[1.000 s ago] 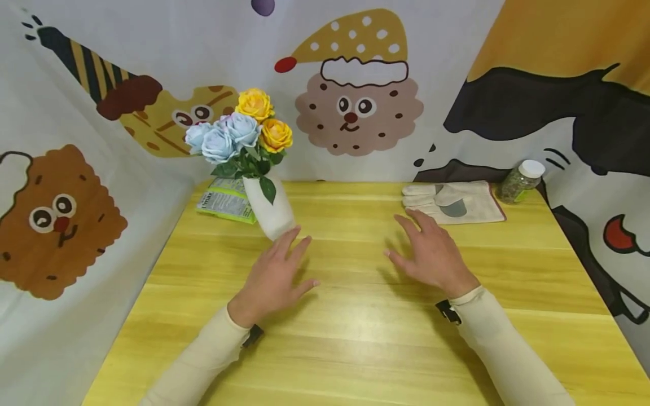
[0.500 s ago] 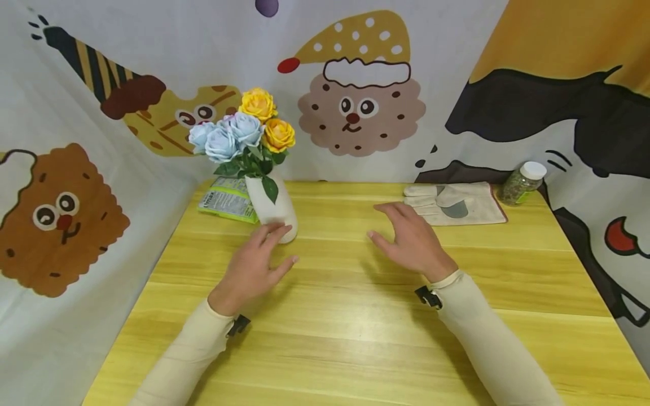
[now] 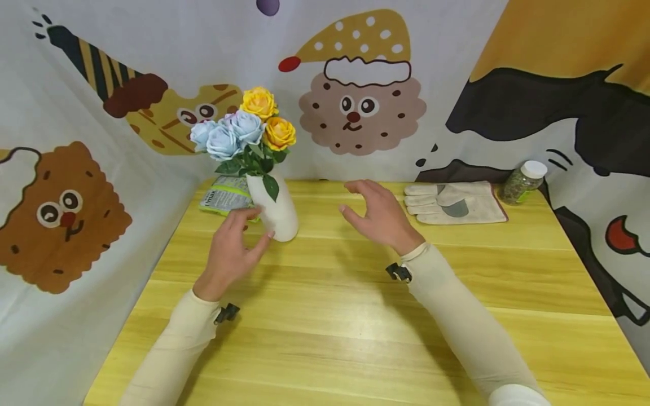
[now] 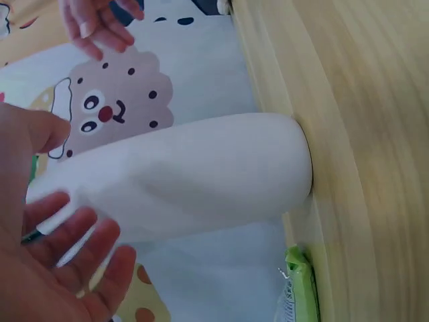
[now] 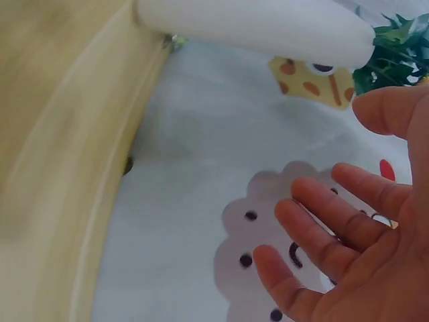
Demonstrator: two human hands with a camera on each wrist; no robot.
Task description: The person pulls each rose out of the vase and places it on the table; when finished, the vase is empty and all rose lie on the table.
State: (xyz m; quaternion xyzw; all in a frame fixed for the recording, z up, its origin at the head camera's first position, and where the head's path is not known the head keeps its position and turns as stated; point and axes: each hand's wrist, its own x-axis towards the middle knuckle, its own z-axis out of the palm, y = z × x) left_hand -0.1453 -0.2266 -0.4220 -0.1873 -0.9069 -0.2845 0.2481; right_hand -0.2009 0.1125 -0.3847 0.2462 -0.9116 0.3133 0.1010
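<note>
A white vase (image 3: 276, 211) stands upright on the wooden table, holding light blue roses (image 3: 223, 141) and yellow roses (image 3: 259, 102) with green leaves. My left hand (image 3: 228, 251) is at the vase's left side, thumb and fingers spread around its lower body. In the left wrist view the fingers of the left hand (image 4: 74, 255) are parted and relaxed beside the vase (image 4: 181, 178). To the right of the vase, my right hand (image 3: 378, 217) hovers over the table, palm turned toward it. The right wrist view shows that hand's fingers (image 5: 322, 235) extended, holding nothing.
A green and grey packet (image 3: 223, 194) lies behind the vase on the left. At the back right a white work glove (image 3: 469, 206) lies flat beside a clear jar with a white lid (image 3: 523, 183). A printed cloth (image 3: 355, 163) hangs along the table's back edge.
My left hand has moved left and forward to the vase's side. The right hand has moved left, away from the glove and toward the vase. The vase has stayed in place.
</note>
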